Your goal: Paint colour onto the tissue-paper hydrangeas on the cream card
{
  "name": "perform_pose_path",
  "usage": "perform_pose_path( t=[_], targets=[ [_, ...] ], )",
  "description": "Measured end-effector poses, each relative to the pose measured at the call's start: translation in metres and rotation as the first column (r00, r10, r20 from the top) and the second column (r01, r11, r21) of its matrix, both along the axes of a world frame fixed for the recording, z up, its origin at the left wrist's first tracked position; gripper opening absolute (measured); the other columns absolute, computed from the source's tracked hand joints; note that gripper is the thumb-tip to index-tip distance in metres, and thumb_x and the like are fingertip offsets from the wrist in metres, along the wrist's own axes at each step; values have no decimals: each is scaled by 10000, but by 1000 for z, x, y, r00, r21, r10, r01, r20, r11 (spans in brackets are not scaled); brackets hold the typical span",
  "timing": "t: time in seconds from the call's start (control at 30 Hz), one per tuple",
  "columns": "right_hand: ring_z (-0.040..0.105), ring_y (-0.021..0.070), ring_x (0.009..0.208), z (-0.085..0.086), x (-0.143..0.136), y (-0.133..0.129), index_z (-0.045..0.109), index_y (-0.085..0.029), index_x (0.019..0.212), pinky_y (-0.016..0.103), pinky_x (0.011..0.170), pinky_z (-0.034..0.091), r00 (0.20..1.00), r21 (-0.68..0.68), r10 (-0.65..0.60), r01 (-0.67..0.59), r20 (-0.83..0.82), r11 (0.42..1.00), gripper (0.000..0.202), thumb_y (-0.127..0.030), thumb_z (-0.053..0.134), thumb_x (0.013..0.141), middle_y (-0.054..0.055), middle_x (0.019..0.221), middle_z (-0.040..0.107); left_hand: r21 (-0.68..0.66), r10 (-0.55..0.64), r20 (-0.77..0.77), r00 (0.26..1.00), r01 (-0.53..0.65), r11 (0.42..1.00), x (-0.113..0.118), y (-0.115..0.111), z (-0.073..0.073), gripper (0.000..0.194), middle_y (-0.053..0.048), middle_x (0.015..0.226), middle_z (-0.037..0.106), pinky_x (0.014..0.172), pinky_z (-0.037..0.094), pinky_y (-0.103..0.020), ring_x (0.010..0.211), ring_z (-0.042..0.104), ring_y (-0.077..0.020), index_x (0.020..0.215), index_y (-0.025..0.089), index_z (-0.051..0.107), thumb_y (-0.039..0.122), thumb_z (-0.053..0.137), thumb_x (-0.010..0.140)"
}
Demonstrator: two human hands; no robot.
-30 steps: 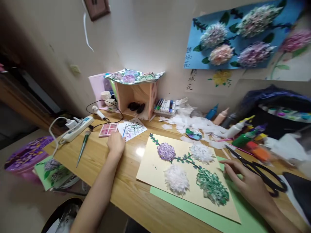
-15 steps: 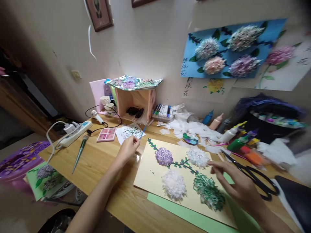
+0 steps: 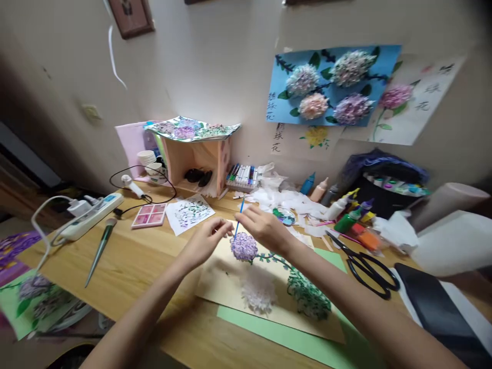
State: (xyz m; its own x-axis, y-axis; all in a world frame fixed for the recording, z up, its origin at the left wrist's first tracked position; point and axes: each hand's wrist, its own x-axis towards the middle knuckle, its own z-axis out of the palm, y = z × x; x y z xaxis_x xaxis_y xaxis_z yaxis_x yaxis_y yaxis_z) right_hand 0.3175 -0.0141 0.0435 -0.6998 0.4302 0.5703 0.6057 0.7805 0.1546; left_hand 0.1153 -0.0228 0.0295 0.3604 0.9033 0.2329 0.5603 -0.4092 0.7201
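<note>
My right hand (image 3: 265, 228) pinches a thin blue paintbrush (image 3: 241, 209), tilted with its lower end by the purple flower (image 3: 244, 246). Close beside it, my left hand (image 3: 210, 237) has loosely curled fingers slightly apart, with nothing visible in them. Both hands are over the top left of a cream sheet (image 3: 215, 282). The sheet carries raised paper flowers: the purple one, a white one (image 3: 258, 291) in shadow and a green-and-white one (image 3: 309, 293). A painted leafy stem (image 3: 274, 258) runs between them. My right forearm hides the other white flower.
Green paper (image 3: 249, 323) lies under the sheet. Black scissors (image 3: 365, 266), paint bottles (image 3: 348, 220), crumpled white tissue (image 3: 303, 200) and a paint-smeared palette (image 3: 284, 216) are behind and right. Left are a speckled paper (image 3: 190, 212), pink palette (image 3: 149, 215), large brush (image 3: 100, 251) and power strip (image 3: 92, 218).
My right hand has moved left from the upper white flower and taken the blue paintbrush from my left hand. The left hand's fingers have loosened. The view has turned to the right.
</note>
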Motion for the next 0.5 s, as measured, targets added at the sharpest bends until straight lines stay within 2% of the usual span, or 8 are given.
perform_pose_path(
  t=[0.07,0.13,0.17,0.23,0.33,0.5],
  targets=[
    [580,217,820,3,-18,20,635,-135,922,335,732,470,971,-219,-28,-26,-237,975,297,-211,355,985,110,829,674,63,164,-37,986,-162,985,-30,11,-8,271,-59,881,667,782,479,-307,858,615,-206,853,183,602,354,418,956],
    [609,208,840,2,-41,41,622,-161,940,338,779,477,887,-470,-136,-99,-441,877,302,-295,357,990,95,871,688,123,322,-95,942,-310,943,-60,20,-19,224,-109,946,656,872,448,-372,943,597,-252,846,166,615,270,436,933],
    [627,196,817,0,-54,51,614,-171,933,326,765,485,862,-542,-174,-133,-477,830,327,-321,330,996,83,866,694,132,362,-134,923,-345,929,-73,23,-26,199,-118,951,658,892,439,-385,957,598,-262,829,164,625,222,454,912],
    [656,174,758,-7,-79,70,596,-178,911,295,716,500,851,-614,-199,-171,-486,770,374,-338,272,1006,65,827,708,129,387,-215,896,-367,921,-92,27,-39,170,-120,930,670,880,447,-378,940,611,-266,788,160,645,162,498,873],
    [662,159,665,-22,-111,93,577,-187,860,267,653,494,863,-675,-216,-177,-456,716,395,-338,241,1003,43,731,708,118,386,-307,870,-367,923,-103,28,-56,186,-106,934,682,846,462,-334,927,625,-242,772,165,669,124,513,865],
    [626,157,641,-36,-128,109,567,-188,806,268,688,451,909,-712,-219,-110,-354,694,315,-295,322,975,23,665,686,94,378,-381,844,-372,924,-102,29,-65,217,-109,971,685,814,461,-302,937,629,-224,800,160,689,111,495,885]
  ],
)
